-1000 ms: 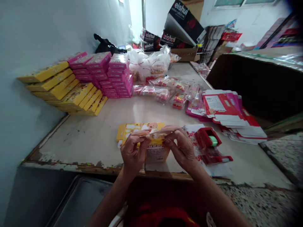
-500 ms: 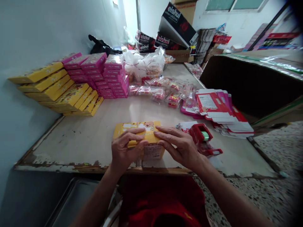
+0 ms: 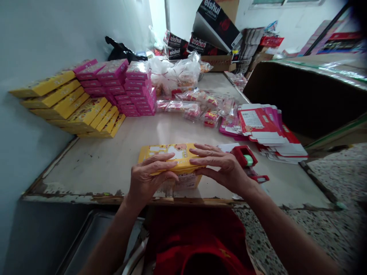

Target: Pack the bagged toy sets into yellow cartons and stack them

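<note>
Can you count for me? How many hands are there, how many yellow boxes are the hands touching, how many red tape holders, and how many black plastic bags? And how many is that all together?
Hands: 2 (left hand, right hand)
Yellow box under the hands: 1
Red tape holder: 1
Black plastic bag: 1
Total: 5

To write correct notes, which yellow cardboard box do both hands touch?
The yellow cardboard box by the front edge of the pale table; the other yellow boxes are stacked beside the pale wall.
</note>
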Motion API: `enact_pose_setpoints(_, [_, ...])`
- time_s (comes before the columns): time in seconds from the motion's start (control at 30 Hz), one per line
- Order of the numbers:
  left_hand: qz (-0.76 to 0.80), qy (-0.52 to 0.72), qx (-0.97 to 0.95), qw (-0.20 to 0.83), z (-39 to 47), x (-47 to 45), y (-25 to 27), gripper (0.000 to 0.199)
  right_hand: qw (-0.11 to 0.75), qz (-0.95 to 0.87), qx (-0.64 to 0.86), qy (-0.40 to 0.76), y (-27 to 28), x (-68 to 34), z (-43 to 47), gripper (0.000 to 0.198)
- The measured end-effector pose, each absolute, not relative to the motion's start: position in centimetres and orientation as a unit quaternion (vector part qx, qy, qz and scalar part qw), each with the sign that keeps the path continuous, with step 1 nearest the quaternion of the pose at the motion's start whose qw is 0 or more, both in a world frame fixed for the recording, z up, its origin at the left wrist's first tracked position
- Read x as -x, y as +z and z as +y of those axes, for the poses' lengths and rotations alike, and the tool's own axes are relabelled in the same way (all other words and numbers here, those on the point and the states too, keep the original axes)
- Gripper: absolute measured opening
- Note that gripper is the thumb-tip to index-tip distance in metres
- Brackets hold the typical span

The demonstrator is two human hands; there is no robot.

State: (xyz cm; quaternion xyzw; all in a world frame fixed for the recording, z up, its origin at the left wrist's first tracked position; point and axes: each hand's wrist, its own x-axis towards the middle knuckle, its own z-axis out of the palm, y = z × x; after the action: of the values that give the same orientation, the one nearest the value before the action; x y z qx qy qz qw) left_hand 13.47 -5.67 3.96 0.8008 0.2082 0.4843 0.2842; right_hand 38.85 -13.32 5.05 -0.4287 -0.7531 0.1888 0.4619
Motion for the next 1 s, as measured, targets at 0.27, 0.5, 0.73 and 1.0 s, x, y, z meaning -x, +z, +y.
enact_pose_setpoints(0.27, [0.223,0.544,-0.671,0.451,-6.1,-16.4,1.7,0.024,0.469,-0.707,0.487,0.209,5.9,-40.6,-17.0,0.077])
enact_pose_setpoints(0.5, [0.298,0.490,-0.684,0.450,-8.6,-17.8,3.8,0.013,0.437,-0.404,0.784,0.177,4.0,-51.3,-24.2,0.047])
enact_pose_setpoints(0.73, [0.351,0.370,-0.738,0.441,-11.7,-18.8,1.4,0.015,0.430,-0.367,0.769,0.300,2.4,-50.0,-23.6,0.043])
enact_pose_setpoints(1.0, [0.354,0.308,-0.710,0.525,-12.0,-19.5,2.7,0.023,0.547,-0.301,0.761,0.174,2.5,-47.2,-25.9,0.033])
